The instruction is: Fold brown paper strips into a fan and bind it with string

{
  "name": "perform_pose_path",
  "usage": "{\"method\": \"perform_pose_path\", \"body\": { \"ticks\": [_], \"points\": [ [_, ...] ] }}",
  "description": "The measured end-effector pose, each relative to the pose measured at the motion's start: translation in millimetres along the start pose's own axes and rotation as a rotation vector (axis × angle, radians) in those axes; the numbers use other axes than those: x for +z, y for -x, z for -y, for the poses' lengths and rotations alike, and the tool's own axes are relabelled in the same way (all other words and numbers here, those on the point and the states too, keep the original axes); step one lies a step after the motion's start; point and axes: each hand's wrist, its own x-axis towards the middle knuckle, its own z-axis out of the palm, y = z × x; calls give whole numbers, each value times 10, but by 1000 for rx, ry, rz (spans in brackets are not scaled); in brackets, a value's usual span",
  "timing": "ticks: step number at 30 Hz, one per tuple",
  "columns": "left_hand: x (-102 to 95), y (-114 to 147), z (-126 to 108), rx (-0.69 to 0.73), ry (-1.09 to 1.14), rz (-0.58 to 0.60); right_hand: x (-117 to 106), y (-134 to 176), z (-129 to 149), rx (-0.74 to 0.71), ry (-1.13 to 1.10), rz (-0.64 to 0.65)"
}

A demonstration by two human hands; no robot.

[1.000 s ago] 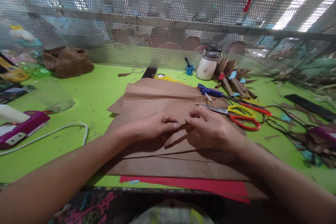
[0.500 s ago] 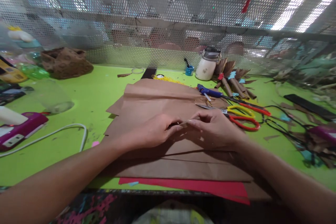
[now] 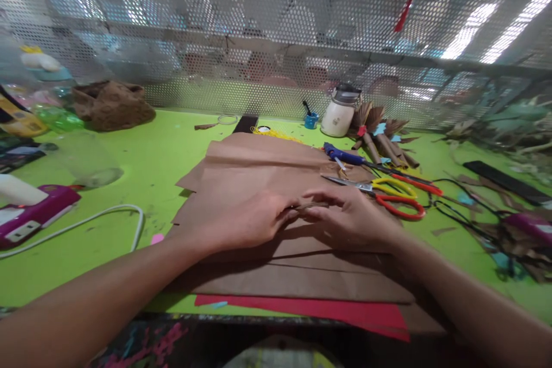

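My left hand (image 3: 263,219) and my right hand (image 3: 345,215) meet over a stack of brown paper (image 3: 241,175). Between their fingertips is a thin brown strip (image 3: 311,206), perhaps paper, pinched at both ends. Part of it is hidden by the fingers. Just beyond my right hand lie scissors (image 3: 394,187) with yellow and red handles, and behind them a blue glue gun (image 3: 345,155). A red sheet (image 3: 345,309) sticks out from under the stack at the front edge.
Brown paper rolls with fanned tops (image 3: 382,141) lie near a white jar (image 3: 339,115) and a small blue pot (image 3: 311,120). At left are a purple power strip (image 3: 34,215), its white cable (image 3: 140,221) and a brown cloth bag (image 3: 112,106). Black cords run at right.
My fingers have shifted on the strip, which now lies more level and shows farther along my right fingers. My right hand has dropped slightly in view.
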Motion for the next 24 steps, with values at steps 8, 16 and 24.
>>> {"method": "perform_pose_path", "body": {
  "ticks": [8,16,24],
  "points": [
    [-135,-5,-32,-123,-64,72,-39,29,-34,-102,182,-3],
    [-192,-16,38,-199,-45,101,-63,-10,-134,106,12,50],
    [-194,-32,40,-199,-112,55,-137,-74,-277,201,-193,196]
  ]
}}
